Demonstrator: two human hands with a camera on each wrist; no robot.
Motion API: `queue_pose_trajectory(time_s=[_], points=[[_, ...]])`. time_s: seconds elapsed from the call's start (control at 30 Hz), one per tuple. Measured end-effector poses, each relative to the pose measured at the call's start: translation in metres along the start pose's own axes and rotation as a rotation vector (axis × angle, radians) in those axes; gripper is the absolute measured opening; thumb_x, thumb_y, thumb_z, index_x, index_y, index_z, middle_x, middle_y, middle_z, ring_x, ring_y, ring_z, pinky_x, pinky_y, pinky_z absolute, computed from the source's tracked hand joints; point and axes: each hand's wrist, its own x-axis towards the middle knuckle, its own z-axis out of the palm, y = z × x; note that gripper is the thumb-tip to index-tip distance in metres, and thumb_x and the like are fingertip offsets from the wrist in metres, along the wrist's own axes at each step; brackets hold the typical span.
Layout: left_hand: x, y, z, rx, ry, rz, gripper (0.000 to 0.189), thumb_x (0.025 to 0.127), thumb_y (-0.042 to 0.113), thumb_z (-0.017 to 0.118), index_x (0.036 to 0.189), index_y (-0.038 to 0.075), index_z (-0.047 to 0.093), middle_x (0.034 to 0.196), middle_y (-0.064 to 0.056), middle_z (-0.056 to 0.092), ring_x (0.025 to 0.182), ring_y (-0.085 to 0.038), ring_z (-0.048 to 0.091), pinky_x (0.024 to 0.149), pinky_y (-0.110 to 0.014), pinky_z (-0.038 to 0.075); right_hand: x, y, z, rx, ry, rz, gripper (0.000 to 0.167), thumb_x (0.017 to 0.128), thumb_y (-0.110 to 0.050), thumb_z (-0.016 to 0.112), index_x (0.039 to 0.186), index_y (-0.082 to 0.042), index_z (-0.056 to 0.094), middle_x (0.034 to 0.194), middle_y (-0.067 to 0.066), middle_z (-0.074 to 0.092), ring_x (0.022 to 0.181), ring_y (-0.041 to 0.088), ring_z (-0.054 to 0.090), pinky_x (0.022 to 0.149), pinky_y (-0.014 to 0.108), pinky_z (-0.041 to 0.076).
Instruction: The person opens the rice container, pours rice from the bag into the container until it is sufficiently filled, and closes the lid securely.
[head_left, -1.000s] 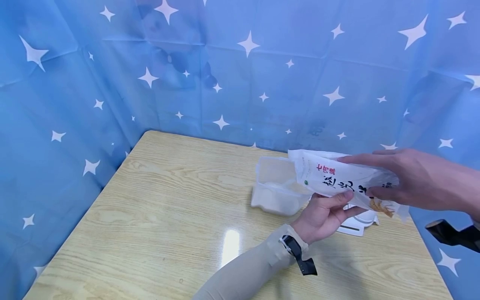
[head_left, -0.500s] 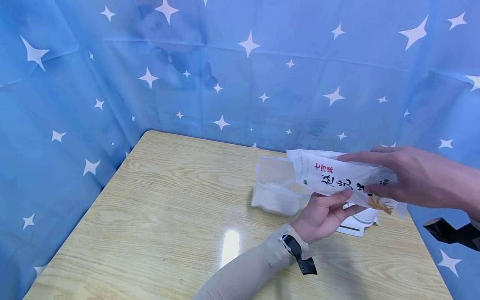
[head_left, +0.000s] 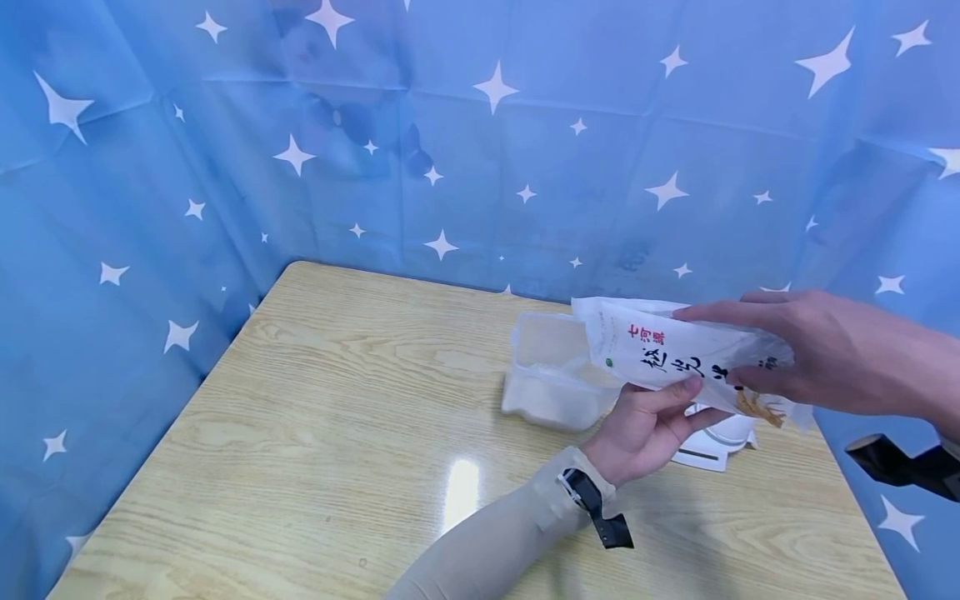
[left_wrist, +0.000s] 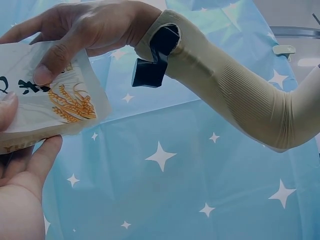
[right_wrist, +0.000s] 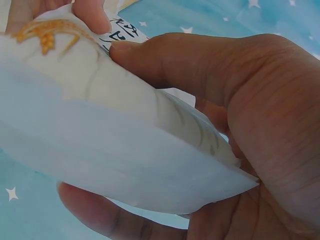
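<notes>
A white rice bag (head_left: 615, 342) with red and black lettering and a golden rice-ear print is held tilted, its far left end over a translucent plastic container (head_left: 522, 346). White contents (head_left: 551, 400) lie in the container's lower part. From below, my left hand (head_left: 637, 437) holds the bag, thumb on the printed face. My right hand (head_left: 840, 358) grips the bag's near right end, thumb on the printed side and fingers around the other. In the right wrist view, the bag's bottom end (right_wrist: 125, 145) rests within that hand. The bag's mouth is not clearly visible.
A white object (head_left: 705, 454) with a slot and a round part lies on the wooden table (head_left: 315, 433), partly hidden behind the left hand and bag. A blue star-printed curtain (head_left: 450, 167) borders the table at the back and left.
The bag and right hand have shifted very slightly left and up. The left hand keeps its hold with hardly any movement, and the container stays in place.
</notes>
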Motion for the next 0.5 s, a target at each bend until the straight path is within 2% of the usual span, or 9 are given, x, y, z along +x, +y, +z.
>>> queue_pose_trajectory(time_s=[0.23,0.4,0.5], points=[[-0.0015,0.0008,0.0028,-0.013,-0.006,-0.003,0.052,0.107,-0.005,0.035,0.146,0.024,0.053,0.144,0.008,0.057,0.145,-0.020,0.046,0.126,-0.052,0.031,0.0003,0.0002,-0.0009,-0.004,0.010,-0.008,0.088,0.076,-0.011,0.090,0.150,-0.036,0.050,0.143,0.016,0.061,0.078,0.006,0.061,0.056,0.020,0.043],[-0.0017,0.0000,0.0033,-0.003,0.009,0.015,0.050,0.107,-0.004,0.035,0.145,0.023,0.054,0.143,0.007,0.058,0.143,-0.021,0.049,0.126,-0.054,0.032,-0.0002,-0.0003,-0.0015,-0.003,0.009,-0.005,0.088,0.076,-0.011,0.090,0.150,-0.037,0.049,0.144,0.015,0.060,0.072,0.004,0.057,0.055,0.020,0.041],[-0.0015,-0.0001,0.0038,-0.011,0.010,0.008,0.051,0.107,-0.005,0.035,0.144,0.024,0.055,0.142,0.007,0.058,0.143,-0.020,0.049,0.126,-0.053,0.031,-0.0014,0.0004,-0.0016,0.005,0.018,-0.011,0.089,0.075,-0.012,0.091,0.149,-0.038,0.050,0.142,0.014,0.061,0.078,0.006,0.061,0.057,0.020,0.045]])
